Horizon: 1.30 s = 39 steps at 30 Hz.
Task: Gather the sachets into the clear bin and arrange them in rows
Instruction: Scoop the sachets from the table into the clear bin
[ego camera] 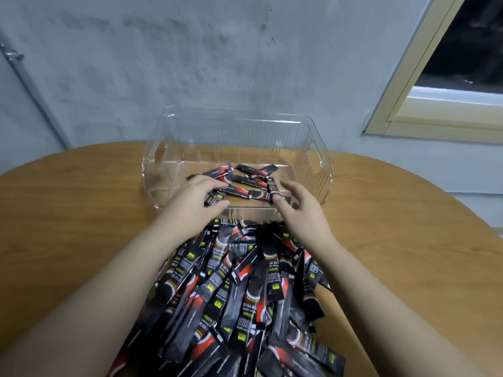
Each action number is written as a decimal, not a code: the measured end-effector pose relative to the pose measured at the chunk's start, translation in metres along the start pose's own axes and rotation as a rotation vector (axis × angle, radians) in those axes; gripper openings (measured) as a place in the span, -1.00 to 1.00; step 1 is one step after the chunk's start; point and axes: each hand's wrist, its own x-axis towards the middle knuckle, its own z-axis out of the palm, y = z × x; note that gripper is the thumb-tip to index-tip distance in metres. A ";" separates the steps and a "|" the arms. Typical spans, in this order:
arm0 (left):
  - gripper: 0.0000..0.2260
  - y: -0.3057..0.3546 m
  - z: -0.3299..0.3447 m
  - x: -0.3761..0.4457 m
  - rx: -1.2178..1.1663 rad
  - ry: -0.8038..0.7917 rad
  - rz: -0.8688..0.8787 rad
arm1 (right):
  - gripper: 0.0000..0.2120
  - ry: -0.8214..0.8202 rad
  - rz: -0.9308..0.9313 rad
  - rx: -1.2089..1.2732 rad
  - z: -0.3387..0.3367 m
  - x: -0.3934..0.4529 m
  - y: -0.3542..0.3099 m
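Note:
A clear bin (315,148) stands on the round wooden table at the far side. Several black-and-red sachets (246,180) lie loosely crossed on its floor, not in rows. A big pile of the same sachets (239,289) spreads on the table in front of the bin, between my forearms. My left hand (190,202) reaches over the bin's near wall and pinches a sachet (215,198) between thumb and fingers. Over the same wall, my right hand (302,208) has its fingers spread and relaxed, and its thumb touches a tilted sachet (272,187).
The wooden table (394,227) shows bare surface left and right of the pile. A grey wall rises right behind the bin, with a window frame (408,115) at the upper right and a metal pipe (30,85) at the left.

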 end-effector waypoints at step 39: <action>-0.08 0.014 0.059 -0.186 0.331 -0.262 -0.124 | -0.32 -0.224 -0.068 -0.657 -0.016 -0.162 0.070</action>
